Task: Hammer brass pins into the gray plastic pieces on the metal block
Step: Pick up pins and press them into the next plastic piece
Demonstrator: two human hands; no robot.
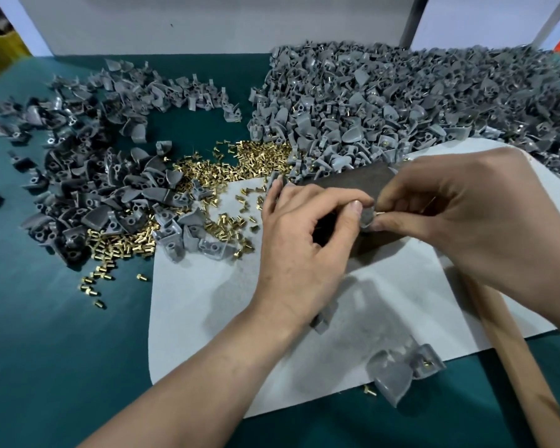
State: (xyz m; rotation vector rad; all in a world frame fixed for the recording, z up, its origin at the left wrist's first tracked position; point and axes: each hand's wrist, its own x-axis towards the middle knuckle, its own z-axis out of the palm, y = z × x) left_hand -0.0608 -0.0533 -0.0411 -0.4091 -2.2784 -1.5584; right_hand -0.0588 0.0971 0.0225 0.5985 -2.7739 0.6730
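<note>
Head view puts the work mid-cycle: the left hand (304, 247) pinches one gray plastic piece (367, 218) between thumb and fingertips just above the near edge of the metal block (343, 179). The right hand (466, 215) has its fingertips closed on a brass pin (379, 213) at that piece, apparently seating it by hand before any blow. The hammer handle (514, 350) runs out from under the right wrist across the white mat (207, 302); whether the palm holds it is hidden. The large heap (401, 101) on the far right shows brass glinting in many pieces, so a good share looks done. The smaller heap (94, 173) on the left shows bare holes, and with the loose pins (223, 166) spread between the heaps, plenty appears left. Two pieces (398, 370) lie at the mat's near edge, one with a pin in it. Room is tight beyond and beside the block, where both heaps and the pins crowd in. The near half of the mat and the green bench (46, 350) at lower left give open space. A white wall (207, 24) closes the far side, so the hammer would likely have to swing from the near right.
</note>
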